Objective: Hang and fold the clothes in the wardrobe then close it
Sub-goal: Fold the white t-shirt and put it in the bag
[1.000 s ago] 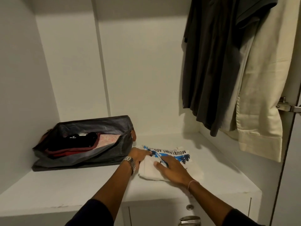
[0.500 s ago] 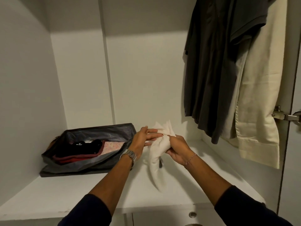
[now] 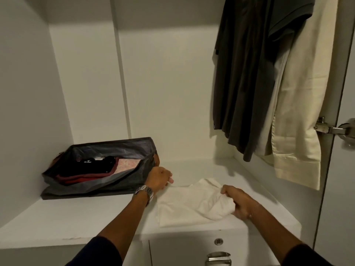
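A white T-shirt point(image 3: 190, 203) lies spread, plain side up, on the white wardrobe shelf point(image 3: 80, 219). My left hand point(image 3: 159, 178), with a metal watch on the wrist, pinches the shirt's far left edge. My right hand point(image 3: 237, 201) grips a bunched part of the shirt at its right side. A dark grey shirt point(image 3: 247, 77) and a cream garment point(image 3: 301, 104) hang from above at the right.
An open dark fabric bag point(image 3: 99, 167) with black, red and pink folded clothes sits at the shelf's back left. Drawers with a metal handle point(image 3: 218, 259) lie below the shelf. The wardrobe door and its hinge point(image 3: 334, 129) stand at the right.
The shirt was folded print-up on the shelf, then lifted and held bunched between both hands; now it is laid back down, spread flat, with the hands apart at its edges.
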